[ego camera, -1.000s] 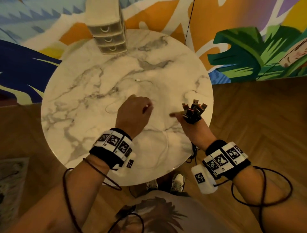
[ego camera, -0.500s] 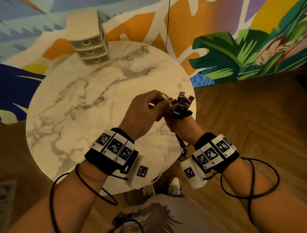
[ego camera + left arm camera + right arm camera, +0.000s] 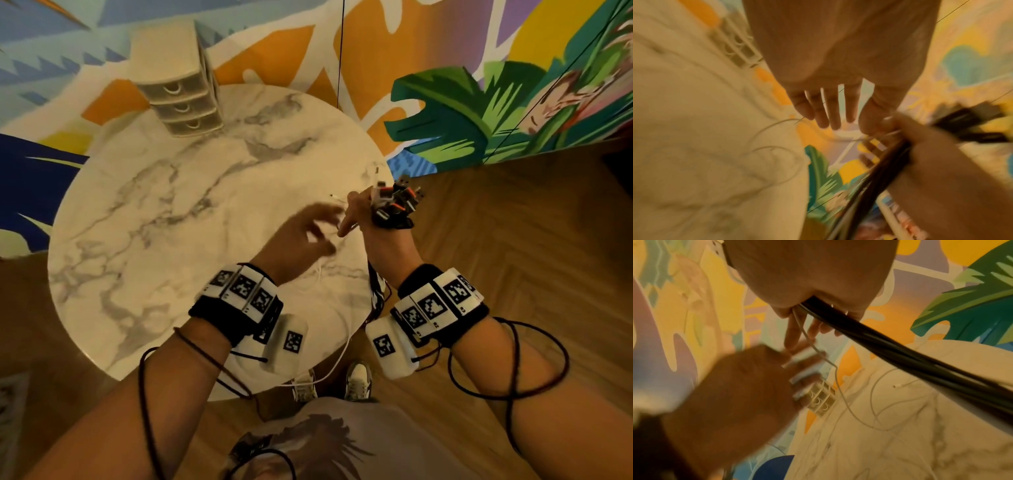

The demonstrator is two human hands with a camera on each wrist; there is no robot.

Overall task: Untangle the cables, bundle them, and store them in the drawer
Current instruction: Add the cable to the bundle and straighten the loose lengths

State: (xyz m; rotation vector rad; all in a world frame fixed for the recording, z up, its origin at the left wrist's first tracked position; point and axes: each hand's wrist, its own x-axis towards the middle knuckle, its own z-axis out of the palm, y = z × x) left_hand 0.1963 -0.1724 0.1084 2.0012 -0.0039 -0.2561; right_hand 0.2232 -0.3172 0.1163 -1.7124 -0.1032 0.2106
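1. Head view showed your right hand [image 3: 380, 233] clamped around a bundle of black cables [image 3: 397, 205], their plug ends fanned upward above your fist, just over the right edge of the marble table [image 3: 164, 219].
2. Your left hand [image 3: 301, 236] was blurred beside the right one, fingers spread and relaxed, holding nothing that I could make out.
3. A thin white cable [image 3: 337, 359] ran from between your two hands, over the near table edge and down toward the floor by your shoes; one of its plug tips stuck out just left of your right fingers.
4. In the right wrist view, the black cables left your fist as one thick strand, and the white cable [image 3: 840, 391] came out of the same grip and looped loosely on the marble, so I judged you held it too.
5. The drawer unit [image 3: 178, 89] stood at the far left of the table, well apart from your hands, with all three drawers closed.
6. Progress, as I judged it: the black cables looked gathered but not tied, and the white cable was loose and needed drawing in.
7. Left for you: finish the bundle, open a drawer, store everything inside.
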